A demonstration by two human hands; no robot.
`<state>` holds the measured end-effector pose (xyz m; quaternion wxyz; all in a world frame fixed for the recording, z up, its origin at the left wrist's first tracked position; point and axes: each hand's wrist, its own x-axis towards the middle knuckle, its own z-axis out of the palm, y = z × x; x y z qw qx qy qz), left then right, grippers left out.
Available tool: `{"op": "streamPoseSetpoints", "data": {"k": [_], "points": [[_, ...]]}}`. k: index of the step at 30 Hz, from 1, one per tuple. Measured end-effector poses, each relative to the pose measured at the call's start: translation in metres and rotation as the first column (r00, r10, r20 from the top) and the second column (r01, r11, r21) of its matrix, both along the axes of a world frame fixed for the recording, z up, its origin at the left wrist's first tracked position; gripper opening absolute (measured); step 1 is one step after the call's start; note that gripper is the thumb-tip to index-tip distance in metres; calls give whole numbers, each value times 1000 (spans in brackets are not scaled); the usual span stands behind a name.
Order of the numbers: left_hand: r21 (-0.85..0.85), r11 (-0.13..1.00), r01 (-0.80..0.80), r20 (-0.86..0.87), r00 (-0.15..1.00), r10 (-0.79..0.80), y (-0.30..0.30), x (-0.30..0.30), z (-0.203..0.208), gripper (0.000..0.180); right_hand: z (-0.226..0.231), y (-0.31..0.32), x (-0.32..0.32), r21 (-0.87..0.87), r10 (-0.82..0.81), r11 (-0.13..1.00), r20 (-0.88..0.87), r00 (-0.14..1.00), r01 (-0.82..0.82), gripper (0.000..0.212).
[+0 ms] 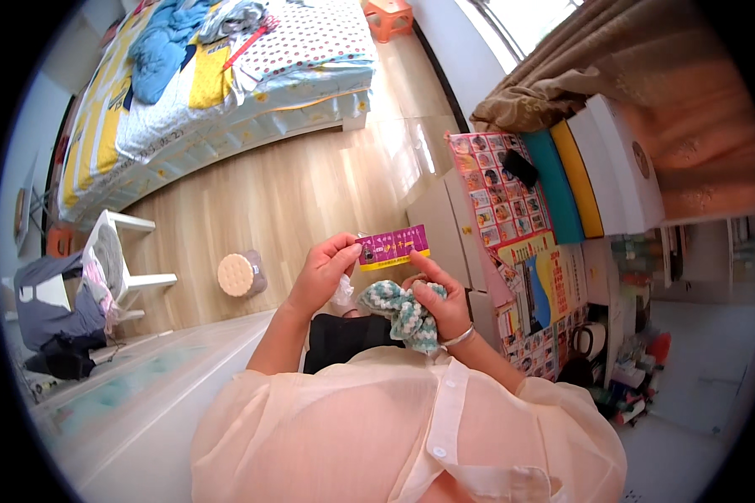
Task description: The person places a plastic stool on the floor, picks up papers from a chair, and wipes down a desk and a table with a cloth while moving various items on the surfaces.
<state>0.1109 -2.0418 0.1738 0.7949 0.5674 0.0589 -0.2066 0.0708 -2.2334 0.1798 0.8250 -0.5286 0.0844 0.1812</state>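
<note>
Two hands meet in front of the person's chest, sharing a small purple card with a yellow lower edge (393, 246). The left hand (320, 275) pinches the card's left end between thumb and fingertips; something small and whitish hangs below that palm, too blurred to tell. The right hand (445, 303) touches the card's lower right edge with a raised finger, while its other fingers curl shut around a teal-and-white crocheted piece (404, 310) — bunched just under the card. A silver bangle (460, 338) circles the right wrist. Beyond the hands lies a wooden floor (294, 201) with a round cookie-shaped stool (239, 274), and a bed (218, 75) stands farther off.
</note>
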Motion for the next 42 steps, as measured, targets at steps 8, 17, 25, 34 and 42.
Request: {"op": "streamPoseSetpoints", "data": {"k": [8, 17, 25, 34, 42], "points": [[242, 963, 122, 126, 980, -156, -41, 23, 12, 15, 10, -43, 17, -148, -44, 987, 87, 995, 56, 38], [249, 910, 331, 148, 916, -374, -160, 34, 44, 13, 34, -142, 45, -77, -127, 989, 28, 991, 129, 38], [384, 763, 520, 174, 771, -612, -271, 59, 60, 21, 31, -220, 34, -584, -81, 746, 396, 915, 319, 34], [492, 421, 762, 70, 447, -892, -392, 94, -17, 27, -29, -440, 26, -845, -493, 405, 120, 862, 349, 33], [486, 385, 785, -129, 499, -857, -448, 107, -96, 32, -83, -587, 58, -956, -602, 153, 112, 791, 251, 33]]}}
